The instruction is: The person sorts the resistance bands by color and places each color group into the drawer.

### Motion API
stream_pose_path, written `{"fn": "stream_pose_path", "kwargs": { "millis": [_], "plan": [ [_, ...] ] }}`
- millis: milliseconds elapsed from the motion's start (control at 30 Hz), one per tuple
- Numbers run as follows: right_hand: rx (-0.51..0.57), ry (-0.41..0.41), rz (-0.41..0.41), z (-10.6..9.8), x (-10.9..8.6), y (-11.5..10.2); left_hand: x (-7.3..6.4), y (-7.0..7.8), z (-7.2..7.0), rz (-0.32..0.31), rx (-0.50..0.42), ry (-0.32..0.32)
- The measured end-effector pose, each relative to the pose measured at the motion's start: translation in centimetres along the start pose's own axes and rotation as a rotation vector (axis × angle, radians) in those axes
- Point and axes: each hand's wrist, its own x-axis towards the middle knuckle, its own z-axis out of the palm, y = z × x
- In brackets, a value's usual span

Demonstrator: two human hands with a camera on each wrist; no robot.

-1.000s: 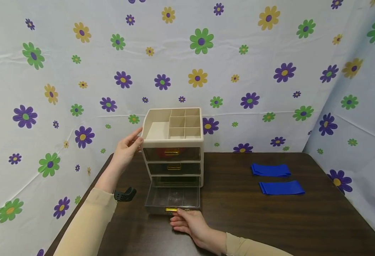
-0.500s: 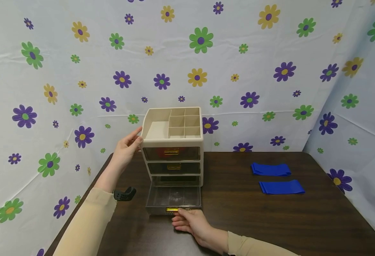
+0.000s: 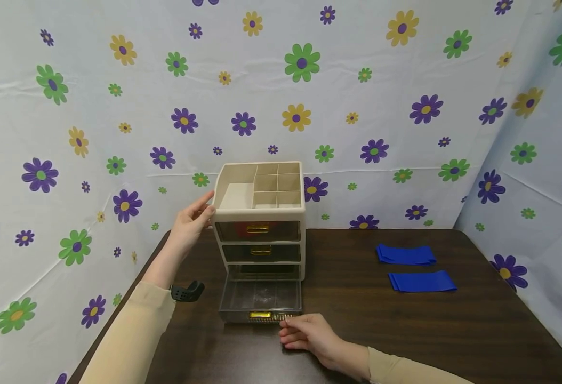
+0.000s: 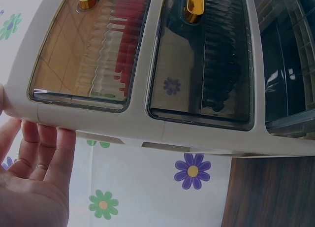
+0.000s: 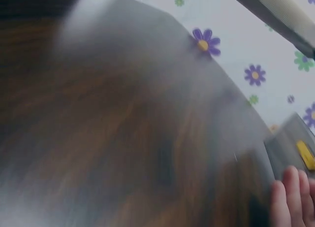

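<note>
A cream desktop drawer organizer [image 3: 259,215] stands on the table. Its dark see-through bottom drawer [image 3: 242,298] is pulled far out, and a gold handle [image 3: 260,315] sits on the drawer's front. My left hand [image 3: 187,226] touches the organizer's upper left side; in the left wrist view its fingers [image 4: 63,148] lie fairly straight against that side. Just right of the gold handle, my right hand [image 3: 312,336] is at the drawer's front with loosely bent fingers and nothing in them. In the right wrist view, its fingers [image 5: 294,187] show beside the drawer front [image 5: 283,148].
Two folded blue strips, a rear one [image 3: 406,255] and a front one [image 3: 422,281], lie on the dark wooden table [image 3: 358,314] to the right. Two upper drawers [image 3: 233,230] are closed, with red things showing in the top one. A flowered cloth [image 3: 348,138] hangs behind.
My right hand has let go of the bottom drawer's gold handle and slid to the right. The drawer stays out, and my left hand keeps its place on the organizer's side.
</note>
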Motion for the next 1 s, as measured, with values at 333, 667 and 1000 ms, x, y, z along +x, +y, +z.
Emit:
{"fn": "stream_pose_path", "kwargs": {
  "millis": [333,667,1000],
  "plan": [
    [-0.137,-0.153,0.031,-7.0,-2.0,-4.2,-0.1,-0.2,-0.3,0.008,-0.006,-0.001],
    [-0.366,-0.035,0.012,-19.3,-3.4,-10.1,-0.2,-0.1,-0.3,0.006,-0.008,-0.002],
    [-0.463,0.273,0.021,-29.1,-7.2,-13.6,-0.2,0.3,0.1,0.002,-0.007,-0.011]
  ]
}}
